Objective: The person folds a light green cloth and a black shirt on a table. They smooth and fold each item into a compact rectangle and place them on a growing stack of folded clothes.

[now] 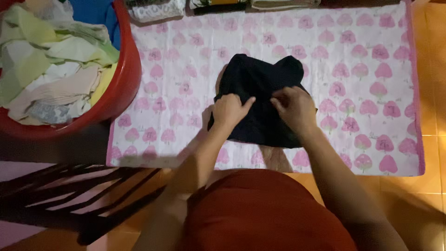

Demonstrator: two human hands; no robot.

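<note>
Head view, looking down. The left hand (229, 110) has its fingers curled and its fingertips pressed into the near left part of a dark garment (260, 100), pinching a fold of the fabric. The right hand (293, 108) lies just beside it, fingers bent and closed on the same fabric near the garment's middle; the two hands almost meet, fingertips pointing toward each other. Both forearms run up from the bottom edge of the frame and converge on the garment.

The garment is black or very dark blue, bunched and partly folded, with two rounded lobes at its far edge. It lies near the centre of a mat (371, 60), a white cloth printed with pink shapes and edged in pink, spread flat on an orange tiled floor (432, 153).

At the far left, touching the mat's corner, stands a red basin (125, 88) heaped with crumpled clothes (51, 69) in pale green, yellow, white and beige, with blue cloth at the back. Along the mat's far edge lie folded items (158, 10), partly cut off by the frame. Lower left, a dark slatted object (93, 195) crosses the floor; what it is cannot be told. The person's red clothing (265, 214) fills the bottom centre.
</note>
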